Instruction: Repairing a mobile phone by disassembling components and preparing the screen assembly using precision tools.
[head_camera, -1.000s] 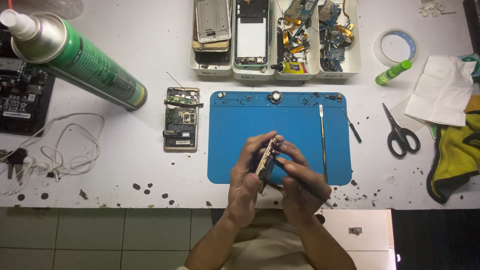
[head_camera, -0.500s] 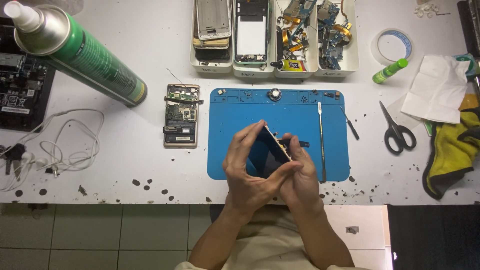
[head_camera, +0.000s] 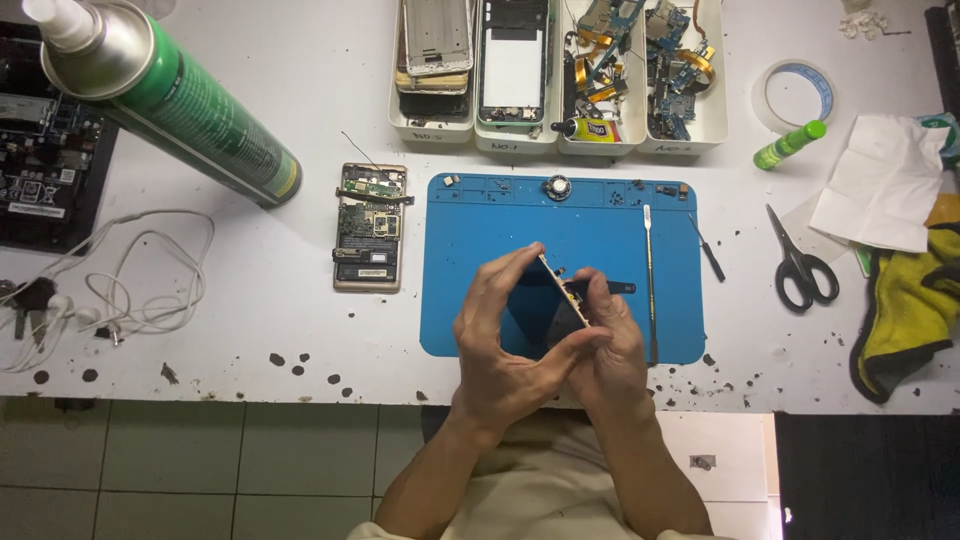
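phone (head_camera: 555, 310) turned since a second ago: dark flat face now toward camera, gold edge up, tilted on edge over blue mat (head_camera: 470, 250) (earlier its inner parts faced up). hands sit a bit higher on mat. left hand (head_camera: 505, 345) curled, thumb and fingers pinching phone's ends. right hand (head_camera: 610, 345) closed on its right edge; dark tool tip (head_camera: 615, 288) pokes out. metal spudger (head_camera: 650, 270) lies just right.

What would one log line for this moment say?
left hand: grips phone panel | right hand: on panel's right edge | below: blue mat | beside mat: opened phone
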